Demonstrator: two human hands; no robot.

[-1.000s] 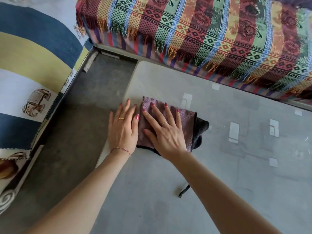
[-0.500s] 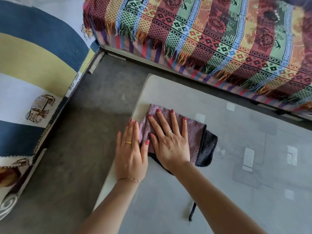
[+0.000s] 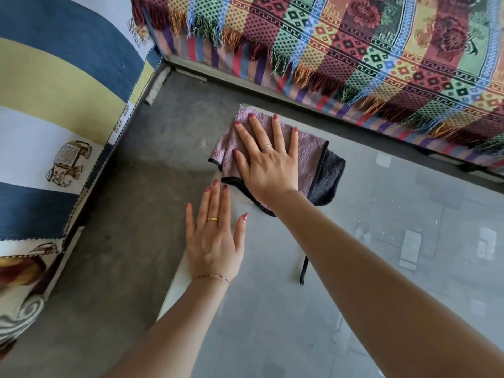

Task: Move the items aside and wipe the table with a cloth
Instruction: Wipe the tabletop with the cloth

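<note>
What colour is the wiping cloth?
The cloth is mauve-pink with a black underside, per the head view.

Bright, even daylight; soft shadows under the hands, mild glare on the table (image 3: 381,268), wide-angle edge bending, possibly slight blur.

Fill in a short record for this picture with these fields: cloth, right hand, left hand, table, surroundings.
cloth: folded purple and black cloth, lying at the table's far corner
right hand: right hand flat on the cloth, fingers spread
left hand: left hand flat at the table's edge, off the cloth
table: glass table, grey floor visible through it
surroundings: fringed patterned throw; striped cover
</note>
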